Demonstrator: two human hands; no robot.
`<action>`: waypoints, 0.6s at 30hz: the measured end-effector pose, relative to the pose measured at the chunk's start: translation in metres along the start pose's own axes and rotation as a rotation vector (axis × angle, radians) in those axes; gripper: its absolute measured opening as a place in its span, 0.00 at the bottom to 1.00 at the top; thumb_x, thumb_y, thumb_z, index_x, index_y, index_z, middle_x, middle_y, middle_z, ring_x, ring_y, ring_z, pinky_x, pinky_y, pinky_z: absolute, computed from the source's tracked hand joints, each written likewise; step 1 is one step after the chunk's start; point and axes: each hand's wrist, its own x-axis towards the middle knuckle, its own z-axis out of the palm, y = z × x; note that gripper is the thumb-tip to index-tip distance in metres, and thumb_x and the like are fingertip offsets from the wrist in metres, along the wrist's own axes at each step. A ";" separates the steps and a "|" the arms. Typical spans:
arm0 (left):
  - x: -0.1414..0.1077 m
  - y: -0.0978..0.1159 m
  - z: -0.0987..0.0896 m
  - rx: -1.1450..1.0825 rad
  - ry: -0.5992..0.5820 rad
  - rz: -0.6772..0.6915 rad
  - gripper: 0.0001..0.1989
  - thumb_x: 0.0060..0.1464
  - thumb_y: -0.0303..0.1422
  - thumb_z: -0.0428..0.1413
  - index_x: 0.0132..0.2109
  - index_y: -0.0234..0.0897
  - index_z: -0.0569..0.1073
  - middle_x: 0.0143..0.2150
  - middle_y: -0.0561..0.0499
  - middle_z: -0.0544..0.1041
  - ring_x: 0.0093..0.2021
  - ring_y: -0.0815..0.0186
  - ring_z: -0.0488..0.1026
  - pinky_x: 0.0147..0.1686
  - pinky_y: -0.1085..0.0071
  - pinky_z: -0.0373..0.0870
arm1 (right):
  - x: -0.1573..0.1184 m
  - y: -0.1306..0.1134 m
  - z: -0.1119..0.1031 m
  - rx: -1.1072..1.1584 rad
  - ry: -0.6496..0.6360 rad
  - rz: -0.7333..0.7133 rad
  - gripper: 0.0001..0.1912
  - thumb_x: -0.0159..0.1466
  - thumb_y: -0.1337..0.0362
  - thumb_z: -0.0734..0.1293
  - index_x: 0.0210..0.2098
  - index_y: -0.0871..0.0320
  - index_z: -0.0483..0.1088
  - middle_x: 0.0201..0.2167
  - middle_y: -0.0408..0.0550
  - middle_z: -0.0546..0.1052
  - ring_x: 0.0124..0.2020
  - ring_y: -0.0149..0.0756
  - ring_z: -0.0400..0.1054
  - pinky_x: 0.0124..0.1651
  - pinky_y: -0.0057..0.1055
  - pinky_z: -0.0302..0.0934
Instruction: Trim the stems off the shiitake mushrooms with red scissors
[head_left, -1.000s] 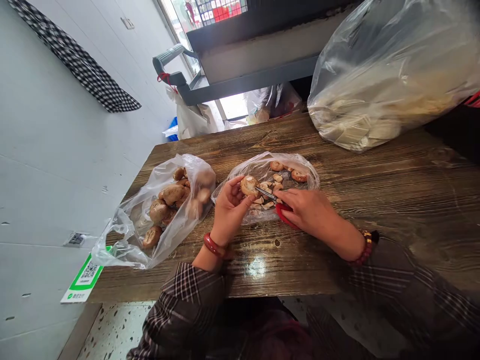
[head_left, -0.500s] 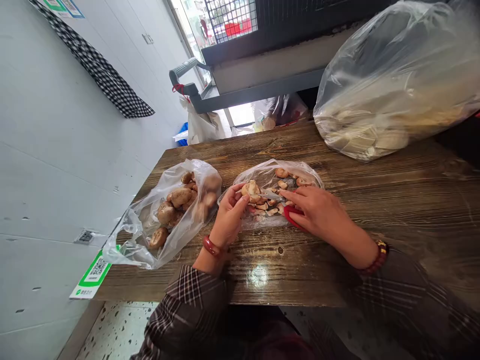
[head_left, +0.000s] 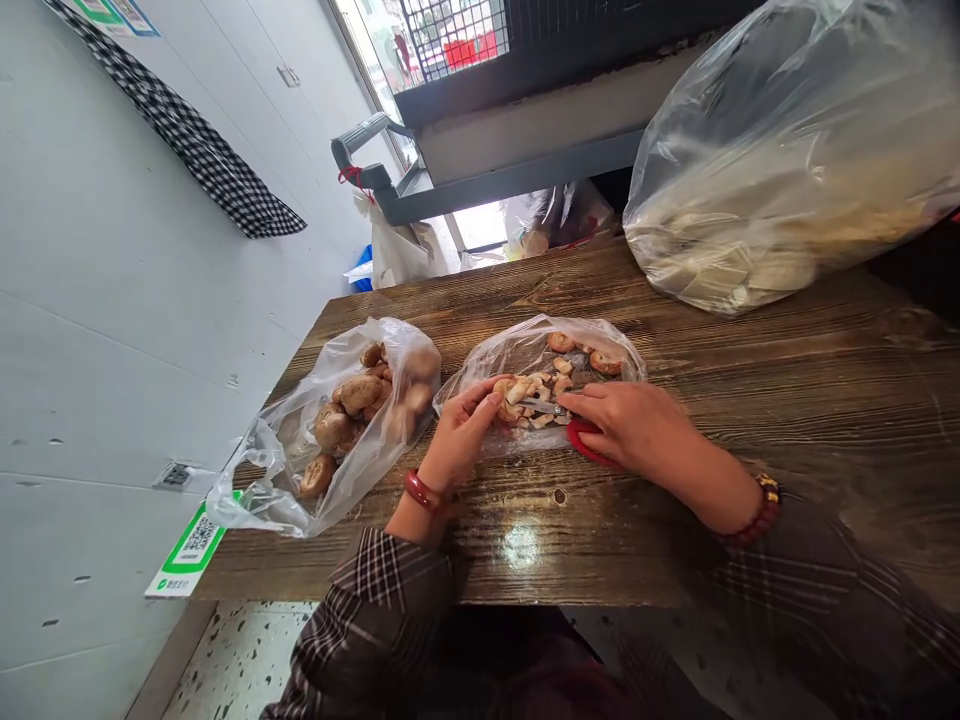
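Between the thumb and fingers of my left hand (head_left: 466,428) is a mushroom (head_left: 506,390), its pale stem facing right. My right hand (head_left: 626,420) is wrapped round red-handled scissors (head_left: 589,441), whose metal blades reach left to the mushroom's stem. Both hands are over a clear plastic bag (head_left: 480,358) that holds cut stems (head_left: 541,422) and several brown mushrooms (head_left: 606,362). Left of it lies another open plastic bag (head_left: 281,412) with several whole brown mushrooms (head_left: 361,394) in it.
A big clear bag of pale contents (head_left: 750,250) sits at the back right of the wooden table (head_left: 592,540). A grey metal frame (head_left: 517,180) stands behind the table. At the left are a white wall and a green code card (head_left: 191,545).
The scissor blades and the mushroom have shifted slightly, and the stem now leans over the blades. The view has moved a little; both hands keep their grips.
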 end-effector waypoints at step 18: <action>-0.001 0.006 0.001 -0.306 0.088 0.075 0.31 0.48 0.35 0.73 0.59 0.43 0.75 0.51 0.49 0.80 0.47 0.65 0.78 0.48 0.67 0.79 | -0.006 0.004 0.019 0.350 0.254 0.024 0.20 0.66 0.62 0.69 0.57 0.51 0.79 0.38 0.47 0.85 0.32 0.36 0.75 0.34 0.30 0.63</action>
